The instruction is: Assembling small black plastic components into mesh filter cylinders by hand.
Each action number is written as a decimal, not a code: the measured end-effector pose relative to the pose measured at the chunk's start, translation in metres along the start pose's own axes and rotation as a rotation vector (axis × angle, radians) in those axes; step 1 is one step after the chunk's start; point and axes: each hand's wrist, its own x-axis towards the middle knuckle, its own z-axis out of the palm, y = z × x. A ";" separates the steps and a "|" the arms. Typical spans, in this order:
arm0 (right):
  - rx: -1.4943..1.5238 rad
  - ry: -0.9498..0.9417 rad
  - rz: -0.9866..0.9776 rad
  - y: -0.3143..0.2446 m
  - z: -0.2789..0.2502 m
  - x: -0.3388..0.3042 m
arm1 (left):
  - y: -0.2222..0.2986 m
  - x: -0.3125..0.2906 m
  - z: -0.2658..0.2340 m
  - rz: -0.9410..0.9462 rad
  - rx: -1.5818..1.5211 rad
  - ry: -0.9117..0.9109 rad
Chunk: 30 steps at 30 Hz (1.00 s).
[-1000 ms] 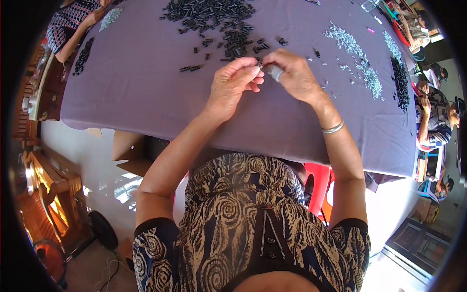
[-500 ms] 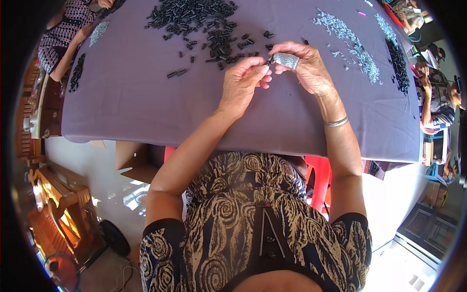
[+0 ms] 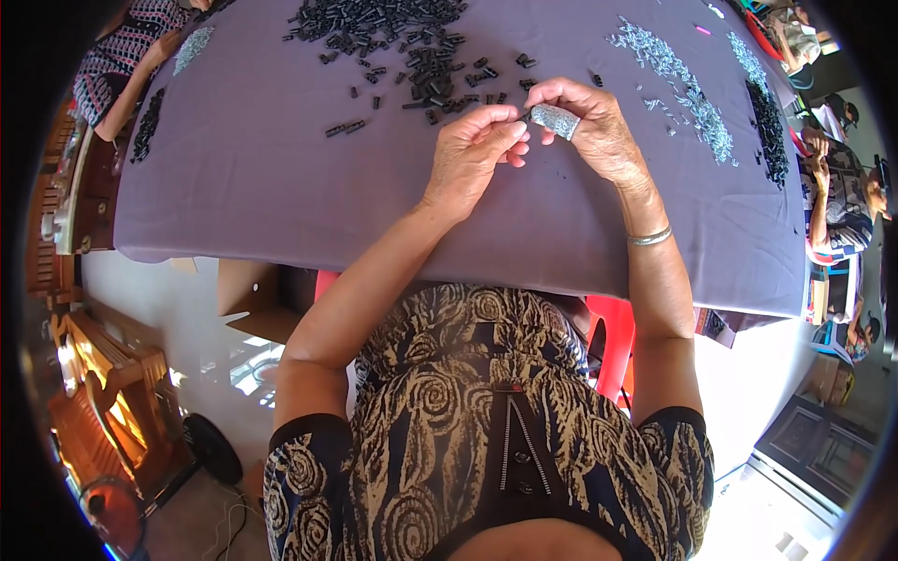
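Note:
Above the table my two hands meet at the fingertips. With thumb and fingers pinched, my left hand point(image 3: 468, 157) holds a small black piece point(image 3: 525, 116), mostly hidden by the fingers. My right hand point(image 3: 606, 138) closes on the same spot from the other side. A grey-white knitted-looking wrap point(image 3: 556, 122) covers its thumb, and a silver bangle point(image 3: 650, 237) circles the wrist. Just beyond my hands lies a large heap of short black cylindrical pieces point(image 3: 374, 33). Two black pieces point(image 3: 345, 128) lie end to end left of my left hand.
Silvery small parts point(image 3: 687, 89) spread in a strip at the right of the purple-grey tablecloth point(image 3: 281, 206). Further silvery and black piles point(image 3: 769, 131) lie by the right edge, others at the far left. Other people sit at both sides. A red stool point(image 3: 613, 346) stands under the table edge.
My hands stay joined at the black piece; the wrapped right thumb has tilted slightly downward. The whole view has shifted a little.

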 end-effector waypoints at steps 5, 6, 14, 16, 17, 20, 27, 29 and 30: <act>-0.149 0.016 0.006 -0.003 0.001 -0.001 | -0.001 0.000 0.001 -0.001 -0.025 -0.001; -0.148 0.016 0.006 -0.003 0.002 -0.001 | -0.002 0.001 0.001 0.014 -0.034 0.008; -0.337 0.183 -0.045 -0.004 0.019 -0.003 | -0.004 -0.003 0.004 0.061 -0.041 0.089; -0.379 0.180 -0.055 -0.010 0.023 -0.002 | -0.007 -0.004 0.003 0.119 -0.032 0.103; -0.424 0.180 -0.063 -0.011 0.024 -0.001 | -0.007 -0.004 0.004 0.118 -0.031 0.104; -0.383 0.208 -0.060 -0.007 0.028 0.002 | -0.009 -0.003 0.006 0.164 -0.083 0.145; -0.348 0.174 -0.030 0.000 0.025 0.008 | -0.009 0.003 0.002 0.157 -0.040 0.174; -0.326 0.163 -0.027 0.002 0.021 0.009 | -0.009 0.002 0.002 0.120 -0.054 0.149; -0.303 0.150 -0.025 0.002 0.020 0.009 | -0.008 0.002 0.001 0.120 -0.053 0.148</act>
